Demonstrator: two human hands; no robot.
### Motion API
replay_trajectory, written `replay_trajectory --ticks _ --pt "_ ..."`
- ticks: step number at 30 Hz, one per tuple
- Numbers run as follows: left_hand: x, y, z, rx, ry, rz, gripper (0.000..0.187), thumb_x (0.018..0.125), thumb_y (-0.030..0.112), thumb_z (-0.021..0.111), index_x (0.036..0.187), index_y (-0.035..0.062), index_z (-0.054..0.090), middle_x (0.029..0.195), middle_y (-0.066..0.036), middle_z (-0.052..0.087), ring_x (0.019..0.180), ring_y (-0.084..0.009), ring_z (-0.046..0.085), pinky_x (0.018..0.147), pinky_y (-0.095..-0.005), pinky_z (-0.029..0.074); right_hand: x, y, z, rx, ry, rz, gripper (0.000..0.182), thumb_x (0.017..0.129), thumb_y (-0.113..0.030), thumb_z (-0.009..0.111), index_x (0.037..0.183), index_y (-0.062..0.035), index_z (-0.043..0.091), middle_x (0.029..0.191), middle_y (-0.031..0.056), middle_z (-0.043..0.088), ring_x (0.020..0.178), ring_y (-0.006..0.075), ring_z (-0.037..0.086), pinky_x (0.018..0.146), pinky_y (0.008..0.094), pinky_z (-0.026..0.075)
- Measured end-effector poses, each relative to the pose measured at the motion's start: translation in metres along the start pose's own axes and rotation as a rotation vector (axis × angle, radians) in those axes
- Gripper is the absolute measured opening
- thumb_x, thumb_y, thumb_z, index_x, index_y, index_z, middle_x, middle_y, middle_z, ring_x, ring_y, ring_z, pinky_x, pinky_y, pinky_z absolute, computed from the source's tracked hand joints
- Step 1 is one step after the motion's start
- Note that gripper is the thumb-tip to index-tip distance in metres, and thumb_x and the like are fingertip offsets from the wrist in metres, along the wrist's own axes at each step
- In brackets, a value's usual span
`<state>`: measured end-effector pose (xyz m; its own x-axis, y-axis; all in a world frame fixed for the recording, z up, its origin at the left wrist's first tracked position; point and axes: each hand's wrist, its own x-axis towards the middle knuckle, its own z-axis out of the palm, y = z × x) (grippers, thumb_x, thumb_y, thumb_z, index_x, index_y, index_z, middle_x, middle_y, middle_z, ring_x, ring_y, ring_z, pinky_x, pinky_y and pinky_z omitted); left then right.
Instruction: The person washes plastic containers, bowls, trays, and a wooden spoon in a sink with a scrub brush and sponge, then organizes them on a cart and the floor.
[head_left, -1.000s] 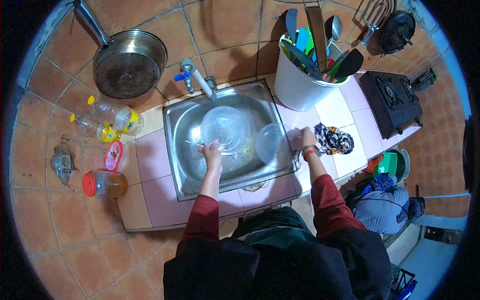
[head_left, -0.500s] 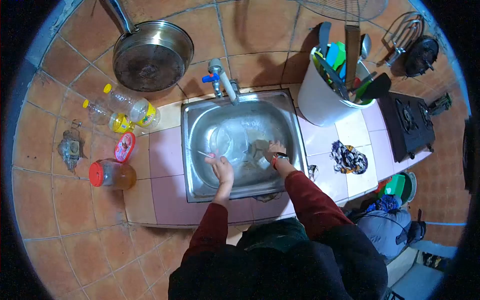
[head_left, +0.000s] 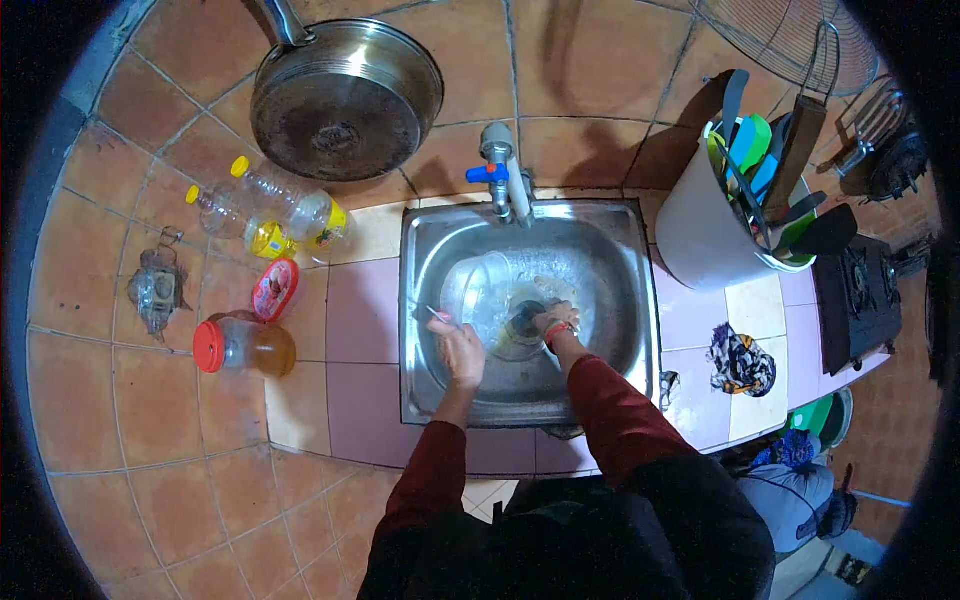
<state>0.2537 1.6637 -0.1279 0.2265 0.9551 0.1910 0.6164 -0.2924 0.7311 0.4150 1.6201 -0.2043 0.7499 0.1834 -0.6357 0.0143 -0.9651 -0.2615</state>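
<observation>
Inside the steel sink, both of my hands are at work. My left hand, on the near left side, is closed around a thin pale stick-like utensil, its end pointing up and left, with a bit of pink at the fingers. My right hand reaches down near the middle of the basin, fingers bent over a dark round patch; what they grip I cannot tell. A clear plastic container lies in the basin between the hands. The faucet with its blue lever stands behind.
Left of the sink are plastic bottles, a red lid and a red-capped jar. A pan hangs above. On the right stand a white utensil bucket, a patterned cloth and a black stove.
The view has shifted, so everything sits further right and lower. My right hand has drawn closer to the left one, and the dark round patch now shows by its fingers. My left hand keeps its hold.
</observation>
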Motion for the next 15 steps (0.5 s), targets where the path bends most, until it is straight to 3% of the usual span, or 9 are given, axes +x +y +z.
replay_trajectory --ticks 1,3,4,6,7,8,10,11,15 --pt "-0.002 0.001 0.000 -0.001 -0.008 -0.005 0.031 0.071 -0.001 0.039 0.096 -0.0030 0.021 0.090 -0.025 0.039 0.083 -0.0372 0.046 0.076 -0.0421 0.034 0.023 0.012 0.022 -0.005 -0.001 0.008 0.059 0.058 -0.019 0.066 0.109 -0.0076 0.037 0.109 0.0111 0.042 0.099 0.0283 0.045 0.082 0.0360 0.039" --pt "0.000 0.008 -0.002 0.050 0.017 0.025 0.032 0.068 -0.003 0.046 0.092 -0.0022 0.025 0.093 -0.026 0.045 0.088 -0.0372 0.047 0.075 -0.0399 0.035 0.084 0.041 0.073 0.198 -0.166 -0.834 0.049 0.058 -0.016 0.062 0.102 -0.0047 0.044 0.097 0.0149 0.052 0.091 0.0290 0.050 0.077 0.0345 0.041" --pt "0.000 0.009 -0.005 0.046 0.013 0.029 0.032 0.068 -0.003 0.046 0.092 -0.0022 0.025 0.093 -0.026 0.045 0.088 -0.0372 0.047 0.075 -0.0399 0.035 0.071 0.036 0.059 0.199 -0.160 -0.831 0.049 0.058 -0.016 0.062 0.102 -0.0047 0.044 0.097 0.0149 0.052 0.091 0.0290 0.050 0.077 0.0345 0.041" --pt "-0.001 0.011 -0.012 0.055 -0.030 0.206 0.032 0.064 -0.007 0.047 0.087 0.0005 0.026 0.101 -0.022 0.044 0.091 -0.0347 0.046 0.076 -0.0378 0.036 0.013 0.014 0.001 0.332 0.102 -0.582 0.036 0.057 -0.022 0.065 0.087 -0.0048 0.055 0.077 0.0121 0.057 0.079 0.0222 0.055 0.068 0.0337 0.043" --pt "0.001 0.039 -0.032 0.096 -0.022 0.326 0.034 0.060 -0.009 0.048 0.082 0.0028 0.025 0.108 -0.018 0.043 0.092 -0.0321 0.046 0.077 -0.0367 0.036 -0.002 0.013 -0.022 0.405 0.199 -0.733 0.025 0.061 -0.014 0.059 0.084 -0.0050 0.053 0.071 0.0149 0.056 0.068 0.0278 0.056 0.062 0.0350 0.044" --pt "0.003 0.038 -0.033 0.093 -0.031 0.334 0.034 0.060 -0.009 0.048 0.082 0.0028 0.025 0.108 -0.018 0.043 0.092 -0.0321 0.046 0.077 -0.0367 0.036 -0.023 0.013 -0.047 0.409 0.207 -0.724 0.025 0.061 -0.014 0.059 0.084 -0.0050 0.053 0.071 0.0149 0.056 0.068 0.0278 0.056 0.062 0.0350 0.044" --pt "0.008 0.032 -0.037 0.111 0.029 0.559 0.035 0.060 -0.009 0.049 0.081 0.0037 0.024 0.110 -0.017 0.042 0.091 -0.0324 0.046 0.077 -0.0373 0.036 -0.062 0.018 -0.097 0.367 0.319 -0.893 0.015 0.064 -0.007 0.054 0.079 -0.0040 0.050 0.070 0.0170 0.055 0.069 0.0311 0.055 0.062 0.0377 0.043" --pt "0.005 0.035 -0.040 0.117 0.000 0.508 0.035 0.059 -0.010 0.048 0.081 0.0043 0.025 0.110 -0.018 0.042 0.092 -0.0323 0.045 0.078 -0.0381 0.035 -0.073 0.026 -0.111 0.268 0.362 -0.979 0.013 0.067 -0.004 0.050 0.079 -0.0039 0.046 0.067 0.0189 0.053 0.067 0.0355 0.053 0.060 0.0415 0.042" --pt "-0.001 0.048 -0.042 0.208 0.035 0.498 0.032 0.062 -0.009 0.046 0.083 0.0026 0.025 0.112 -0.023 0.038 0.092 -0.0322 0.046 0.078 -0.0375 0.035 -0.089 0.059 -0.142 0.228 0.395 -0.945 0.016 0.072 -0.003 0.048 0.086 -0.0065 0.043 0.067 0.0196 0.054 0.064 0.0385 0.052 0.056 0.0441 0.041"
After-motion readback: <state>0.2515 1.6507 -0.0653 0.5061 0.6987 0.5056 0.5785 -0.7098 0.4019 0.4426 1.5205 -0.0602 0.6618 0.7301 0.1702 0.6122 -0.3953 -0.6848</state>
